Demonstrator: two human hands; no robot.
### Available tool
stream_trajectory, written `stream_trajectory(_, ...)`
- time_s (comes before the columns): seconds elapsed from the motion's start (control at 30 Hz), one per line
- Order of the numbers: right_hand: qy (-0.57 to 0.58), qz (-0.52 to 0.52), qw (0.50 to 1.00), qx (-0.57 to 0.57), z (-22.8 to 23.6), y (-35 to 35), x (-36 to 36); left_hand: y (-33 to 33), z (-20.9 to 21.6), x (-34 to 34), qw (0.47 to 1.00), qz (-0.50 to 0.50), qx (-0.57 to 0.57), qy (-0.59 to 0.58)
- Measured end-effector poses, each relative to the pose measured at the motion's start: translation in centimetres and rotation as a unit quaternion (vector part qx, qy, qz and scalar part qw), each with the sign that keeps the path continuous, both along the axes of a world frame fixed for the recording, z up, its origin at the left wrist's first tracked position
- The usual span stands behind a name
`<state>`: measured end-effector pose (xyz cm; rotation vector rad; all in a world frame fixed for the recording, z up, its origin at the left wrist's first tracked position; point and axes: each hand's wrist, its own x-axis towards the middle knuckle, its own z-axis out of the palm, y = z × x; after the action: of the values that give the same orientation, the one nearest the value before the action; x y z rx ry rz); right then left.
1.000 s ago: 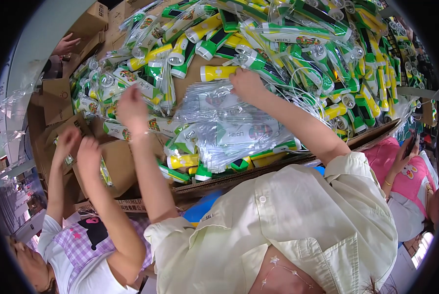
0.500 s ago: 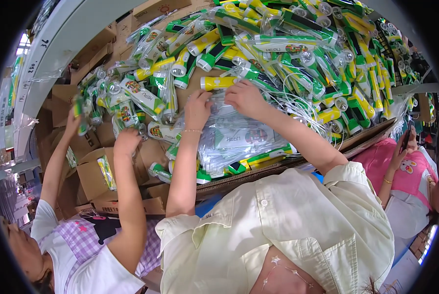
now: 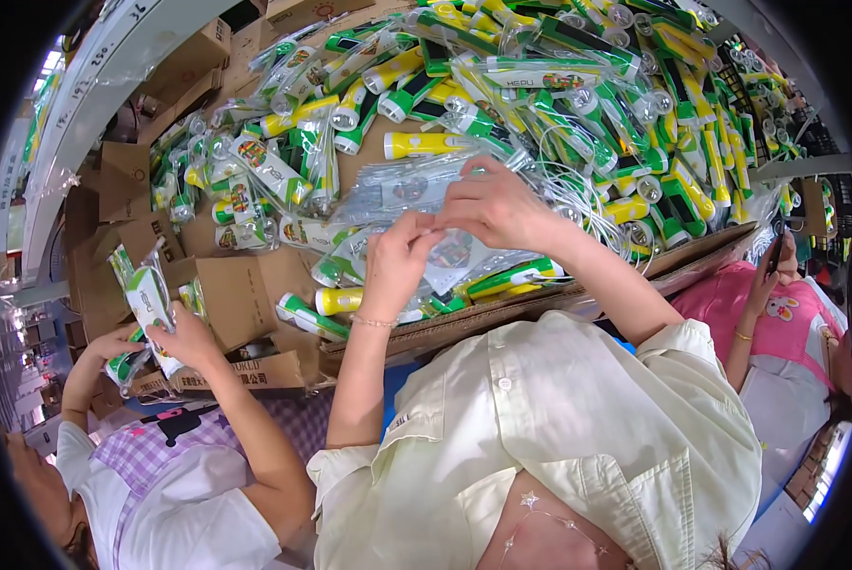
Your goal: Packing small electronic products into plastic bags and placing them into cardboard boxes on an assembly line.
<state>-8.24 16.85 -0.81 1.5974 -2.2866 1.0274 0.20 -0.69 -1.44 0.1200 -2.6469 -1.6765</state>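
Observation:
My left hand [image 3: 400, 258] and my right hand [image 3: 490, 201] meet over the table, their fingertips pinched together at the top edge of a clear plastic bag [image 3: 452, 264] with a printed front. It hangs toward me, overlapping other bags, so its outline is hard to make out. Just beyond my hands lies a pile of flat clear bags [image 3: 364, 198]. A yellow flashlight [image 3: 416, 145] with a white end rests past that pile. Close to my left hand is another yellow flashlight [image 3: 338, 301], and a green and yellow one [image 3: 513, 278] lies below my right hand.
Green, yellow and white flashlights [image 3: 578, 142] heap over the far and right side. White cables [image 3: 592, 204] coil beside my right forearm. At left, a co-worker holds bagged flashlights [image 3: 150, 309] by an open carton [image 3: 231, 304]. A cardboard edge [image 3: 625, 290] runs in front of me.
Both my hands have come nearer and together, from beside the yellow flashlight to the bag's edge. The co-worker at left has brought bagged flashlights down toward the carton.

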Motion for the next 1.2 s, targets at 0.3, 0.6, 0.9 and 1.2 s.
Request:
stream_trajectory(0.3, -0.053, 0.1, 0.977, 0.18, -0.4, 2.2, 1.9, -0.5, -0.7, 3.2, 0.981, -0.061, -0.183, 0.01)
stream_trajectory(0.6, 0.023, 0.097, 0.984, 0.145, 1.8, 0.3, 1.8, -1.3, 1.0, 2.6, 0.985, 0.012, -0.16, 0.06)
stream_trajectory(0.9, -0.196, 0.103, 0.874, 0.434, 1.0, 0.5, -5.1, -6.6, 0.1, 3.5, 0.877, 0.215, -0.403, -0.148)
stream_trajectory(1.2, 0.068, -0.096, 0.983, 0.144, -9.0, -13.4, -20.1, -6.8, -2.2, 2.8, 0.958, 0.219, -0.162, -0.086)
